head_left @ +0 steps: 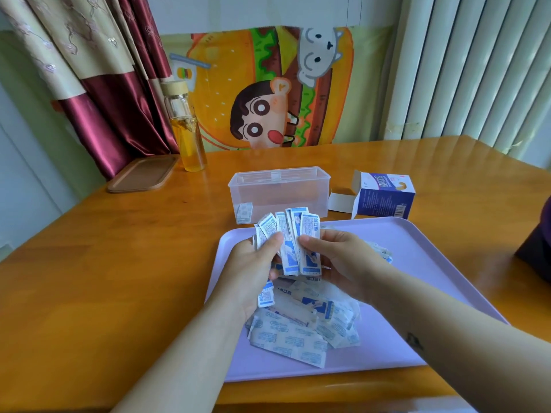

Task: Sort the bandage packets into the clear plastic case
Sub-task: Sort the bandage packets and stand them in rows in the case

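Note:
My left hand [253,263] and my right hand [337,257] together grip a fanned bunch of blue-and-white bandage packets [293,234] above the lilac tray [417,254]. A loose pile of more bandage packets [301,326] lies on the tray under and in front of my hands. Just beyond the tray stands the clear plastic case [280,192] with its top open. A few packets [245,212] lean inside its front left corner.
An opened blue-and-white bandage box [383,196] stands right of the case. A glass bottle of yellow liquid [186,129] and a brown wooden tray [143,173] sit at the table's back left. A dark object [536,245] shows at the right edge.

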Action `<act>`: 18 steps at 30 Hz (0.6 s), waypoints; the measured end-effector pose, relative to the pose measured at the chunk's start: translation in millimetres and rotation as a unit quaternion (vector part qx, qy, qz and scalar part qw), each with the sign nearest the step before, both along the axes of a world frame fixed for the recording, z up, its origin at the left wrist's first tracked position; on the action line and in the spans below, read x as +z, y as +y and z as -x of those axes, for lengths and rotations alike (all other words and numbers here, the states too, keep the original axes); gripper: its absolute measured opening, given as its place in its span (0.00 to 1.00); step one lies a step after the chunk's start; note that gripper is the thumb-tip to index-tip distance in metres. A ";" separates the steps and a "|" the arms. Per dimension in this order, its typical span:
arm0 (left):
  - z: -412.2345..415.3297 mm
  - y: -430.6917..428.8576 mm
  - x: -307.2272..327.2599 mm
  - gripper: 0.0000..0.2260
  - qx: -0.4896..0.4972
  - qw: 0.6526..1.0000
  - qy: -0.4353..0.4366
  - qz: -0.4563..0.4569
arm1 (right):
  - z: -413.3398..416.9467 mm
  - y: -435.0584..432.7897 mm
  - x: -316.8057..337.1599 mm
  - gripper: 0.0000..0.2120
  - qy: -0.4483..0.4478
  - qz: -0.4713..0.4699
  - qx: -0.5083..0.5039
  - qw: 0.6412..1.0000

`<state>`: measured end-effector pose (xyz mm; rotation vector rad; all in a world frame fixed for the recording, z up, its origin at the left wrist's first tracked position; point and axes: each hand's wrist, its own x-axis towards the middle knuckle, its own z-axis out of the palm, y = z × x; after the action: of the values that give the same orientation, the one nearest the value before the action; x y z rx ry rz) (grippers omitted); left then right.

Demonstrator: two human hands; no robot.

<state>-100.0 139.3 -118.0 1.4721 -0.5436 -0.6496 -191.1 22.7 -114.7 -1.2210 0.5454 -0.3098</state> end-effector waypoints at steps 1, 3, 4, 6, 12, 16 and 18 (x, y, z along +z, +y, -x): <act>-1.3 -0.6 -1.2 0.06 0.010 1.000 -0.005 -0.004 | 0.1 0.4 -0.1 0.07 0.001 0.009 0.000 1.000; -2.3 -1.9 -0.5 0.06 0.021 1.000 0.003 -0.002 | 0.3 2.6 1.3 0.06 0.001 0.032 0.005 0.999; -2.4 -3.0 -0.2 0.06 0.024 1.000 0.012 0.003 | 0.4 3.5 1.5 0.07 0.001 0.043 0.008 0.999; -2.9 -5.3 1.1 0.04 0.032 0.999 0.017 0.009 | -1.0 4.2 2.2 0.09 0.002 0.064 0.011 0.998; -0.5 -9.6 5.8 0.06 0.023 1.000 0.017 0.001 | -7.0 8.0 3.9 0.11 -0.005 0.019 0.030 0.999; 6.2 -9.0 14.5 0.11 -0.022 0.993 0.111 0.037 | -10.8 19.0 2.9 0.13 -0.014 0.114 0.009 0.993; 10.6 -9.8 17.5 0.10 -0.036 0.981 0.184 0.056 | -10.7 27.7 2.2 0.18 0.011 0.264 -0.009 0.965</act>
<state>-110.6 129.4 -100.4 1.1945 -0.3397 -0.9101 -180.5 50.3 -112.5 -1.7359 0.5075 -0.4772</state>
